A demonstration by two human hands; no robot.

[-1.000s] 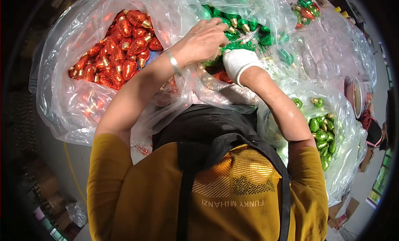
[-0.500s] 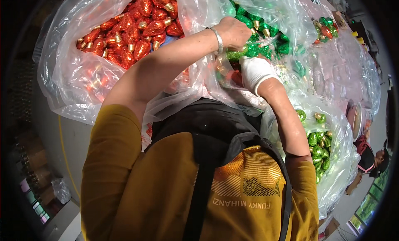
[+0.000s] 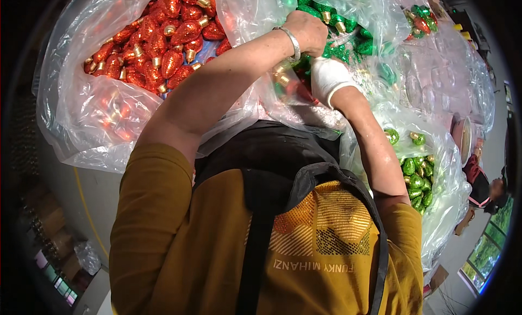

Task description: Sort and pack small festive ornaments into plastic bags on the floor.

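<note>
grey floor [image 3: 92, 201], daylit window [image 3: 489, 250]

Hidden and cut-off items, your view:

- Your bare left hand [image 3: 307, 29]: fingers are curling out of sight behind the knuckles; its contents cannot be told.
- Your white-gloved right hand [image 3: 326, 78]: fingertips are disappearing into the clear plastic bag of green glitter bulb ornaments [image 3: 337, 38].
- Clear plastic bag of red glitter bulb ornaments [image 3: 157, 38]: top is running off the upper edge.
- Person in red at the right rim [image 3: 481, 187]: too small and bent to make out.
</note>
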